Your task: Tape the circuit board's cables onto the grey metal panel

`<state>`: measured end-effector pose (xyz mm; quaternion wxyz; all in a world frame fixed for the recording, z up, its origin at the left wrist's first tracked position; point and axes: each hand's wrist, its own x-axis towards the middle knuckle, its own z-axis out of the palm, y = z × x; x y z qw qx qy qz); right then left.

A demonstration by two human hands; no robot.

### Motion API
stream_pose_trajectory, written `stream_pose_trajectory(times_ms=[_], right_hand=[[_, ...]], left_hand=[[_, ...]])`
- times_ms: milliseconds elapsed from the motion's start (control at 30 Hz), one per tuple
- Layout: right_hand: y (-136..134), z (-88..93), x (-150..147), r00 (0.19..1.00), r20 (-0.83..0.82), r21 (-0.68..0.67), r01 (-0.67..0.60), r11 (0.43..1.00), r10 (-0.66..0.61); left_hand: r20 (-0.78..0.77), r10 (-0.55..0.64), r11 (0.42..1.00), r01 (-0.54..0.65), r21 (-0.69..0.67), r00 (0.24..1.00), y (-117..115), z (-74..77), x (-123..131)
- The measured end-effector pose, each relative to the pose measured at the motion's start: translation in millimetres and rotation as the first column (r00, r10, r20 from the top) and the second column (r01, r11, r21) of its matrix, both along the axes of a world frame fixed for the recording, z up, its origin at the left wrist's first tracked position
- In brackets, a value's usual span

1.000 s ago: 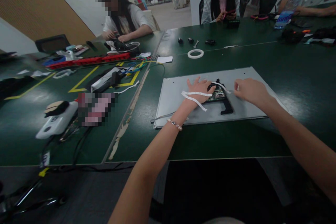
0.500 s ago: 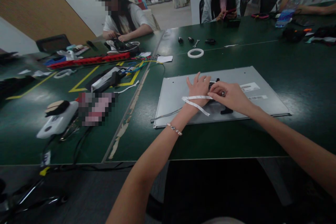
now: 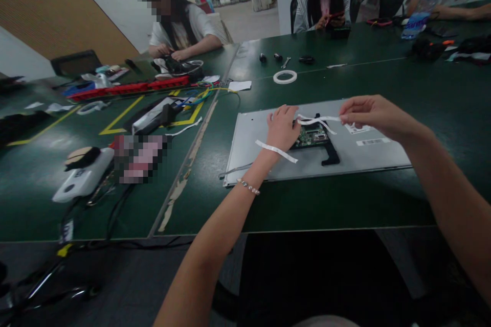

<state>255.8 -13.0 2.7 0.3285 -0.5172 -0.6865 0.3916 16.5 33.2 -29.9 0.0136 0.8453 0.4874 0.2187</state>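
Observation:
A strip of white tape (image 3: 320, 119) stretches from the pinched fingers of my right hand (image 3: 368, 112) leftward to beside my left hand. Its far part looks doubled or crossed by another strip. My left hand (image 3: 283, 125) lies over the left end of a green circuit board (image 3: 312, 136), fingers loosely apart and partly hidden. Across the left wrist sits another white tape strip (image 3: 276, 151). The board rests with a black bracket (image 3: 330, 155) on a flat silver panel (image 3: 251, 148), which has printed labels on its right part.
A tape roll (image 3: 285, 77) lies beyond the panel, with a small wrench (image 3: 286, 62) behind it. To the left are a white power strip (image 3: 82, 176) and cables. A water bottle (image 3: 424, 7) stands far right. Several people sit around the table.
My right hand has moved right and away from the left wrist, drawing a tape strip along. My left hand shifted slightly left, and the circuit board now shows.

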Motion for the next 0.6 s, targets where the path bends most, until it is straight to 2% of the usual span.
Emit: stream_pose_trajectory(times_ms=[67,133,267,433,600], right_hand=[[2,-3.4,12,0.986,0.123,-0.125,-0.098,0.987,0.114],[3,-9.3,17,0.962,0.175,-0.22,-0.169,0.961,0.209],[5,-18.9,17,0.945,0.204,-0.262,-0.198,0.945,0.255],[11,-22.7,19,0.917,0.307,-0.291,-0.165,0.943,0.255],[15,-28.4,21,0.886,0.367,-0.299,-0.175,0.938,0.282]], left_hand=[[0.071,-0.064,0.998,0.064,0.004,0.995,4,4.6,-1],[0.14,-0.116,0.993,0.118,-0.008,0.983,5,9.5,-1],[0.207,-0.227,0.965,0.249,-0.087,0.952,-4,15.3,4],[0.135,-0.504,0.832,0.521,-0.192,0.853,-23,14.9,13],[-0.022,-0.634,0.751,0.608,-0.256,0.773,-29,11.8,18]])
